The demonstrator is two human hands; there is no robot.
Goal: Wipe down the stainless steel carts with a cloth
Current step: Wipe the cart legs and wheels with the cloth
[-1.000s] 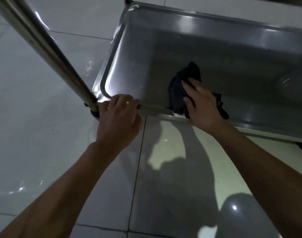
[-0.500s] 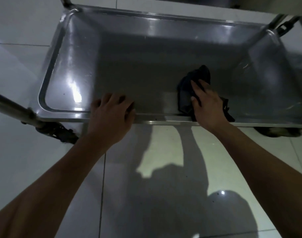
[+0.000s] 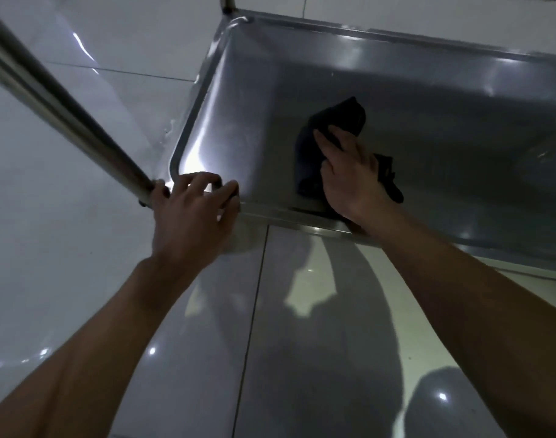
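The right hand (image 3: 349,181) presses a dark cloth (image 3: 330,131) flat, fingers spread, on the bottom shelf of the cart (image 3: 396,49). The left hand (image 3: 191,216) curls over the near rim beside the post (image 3: 49,99) (good bracing). Long overlapping strokes into the corners would likely serve best.

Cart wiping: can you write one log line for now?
step: wiping cart tray | right hand: pressing dark cloth | left hand: gripping rim corner
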